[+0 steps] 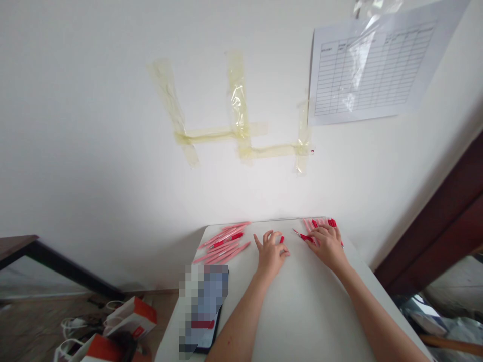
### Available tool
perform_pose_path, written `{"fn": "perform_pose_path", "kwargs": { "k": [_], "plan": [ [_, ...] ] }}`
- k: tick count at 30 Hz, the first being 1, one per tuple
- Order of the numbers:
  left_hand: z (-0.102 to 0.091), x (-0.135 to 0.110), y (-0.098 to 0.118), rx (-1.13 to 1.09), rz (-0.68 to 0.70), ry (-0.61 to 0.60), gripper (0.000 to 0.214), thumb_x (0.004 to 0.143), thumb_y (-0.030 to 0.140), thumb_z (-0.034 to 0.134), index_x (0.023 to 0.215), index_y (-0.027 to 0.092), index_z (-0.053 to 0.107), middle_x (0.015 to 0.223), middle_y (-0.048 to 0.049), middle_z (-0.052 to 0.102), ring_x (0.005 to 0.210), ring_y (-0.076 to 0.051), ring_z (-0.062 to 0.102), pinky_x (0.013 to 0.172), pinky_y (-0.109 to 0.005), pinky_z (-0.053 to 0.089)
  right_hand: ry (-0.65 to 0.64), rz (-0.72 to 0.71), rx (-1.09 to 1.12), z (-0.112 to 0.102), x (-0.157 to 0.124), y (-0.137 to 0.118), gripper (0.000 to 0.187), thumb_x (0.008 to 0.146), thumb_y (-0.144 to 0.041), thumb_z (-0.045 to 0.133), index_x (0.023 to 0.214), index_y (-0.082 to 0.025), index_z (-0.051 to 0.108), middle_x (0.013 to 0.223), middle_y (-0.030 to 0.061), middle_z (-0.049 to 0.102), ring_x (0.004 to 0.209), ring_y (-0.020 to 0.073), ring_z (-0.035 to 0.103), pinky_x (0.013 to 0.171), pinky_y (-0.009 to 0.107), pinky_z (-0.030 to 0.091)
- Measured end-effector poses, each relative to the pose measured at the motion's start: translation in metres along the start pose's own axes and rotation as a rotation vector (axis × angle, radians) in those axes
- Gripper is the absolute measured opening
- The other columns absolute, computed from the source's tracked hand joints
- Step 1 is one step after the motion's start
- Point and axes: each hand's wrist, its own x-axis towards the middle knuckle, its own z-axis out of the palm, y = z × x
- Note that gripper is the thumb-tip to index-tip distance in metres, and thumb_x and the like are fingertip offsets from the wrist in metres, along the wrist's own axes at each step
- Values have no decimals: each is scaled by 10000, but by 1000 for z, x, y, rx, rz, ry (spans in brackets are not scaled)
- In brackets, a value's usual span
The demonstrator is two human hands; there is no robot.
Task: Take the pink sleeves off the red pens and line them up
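My left hand [270, 255] hovers over the middle of the table's far part, its outer fingers spread. A small red pen cap [282, 240] shows between its thumb-side fingers. To the right, my right hand [327, 244] is closed on a red pen [307, 238] whose bare pointed tip faces left, towards the left hand. Under and behind that hand lies a row of pink pens [319, 221] with red parts, partly hidden. On the left of the table is a loose pile of pink pens [222, 251], with a red pen [226, 241] lying across it.
A phone [217, 322], partly blurred out, lies at the left edge of the white table [302, 322]. The table's far edge meets a wall [113, 151] with yellowish tape [211, 134] and a printed sheet [370, 75]. Red-and-white bags [130, 319] stand on the floor at left.
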Motion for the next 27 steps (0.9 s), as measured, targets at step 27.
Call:
{"fn": "perform_pose_path", "kwargs": {
  "k": [27],
  "plan": [
    [-3,3,-1,241,-263,179,110,881,288,667,875,300,777,950,-43,698,1116,-257,539,1169,-745,15,-57,4,-4,-3,1,-4,370,942,-518,486,873,-248,729,1044,84,723,1182,332,542,1100,645,296]
  ]
}}
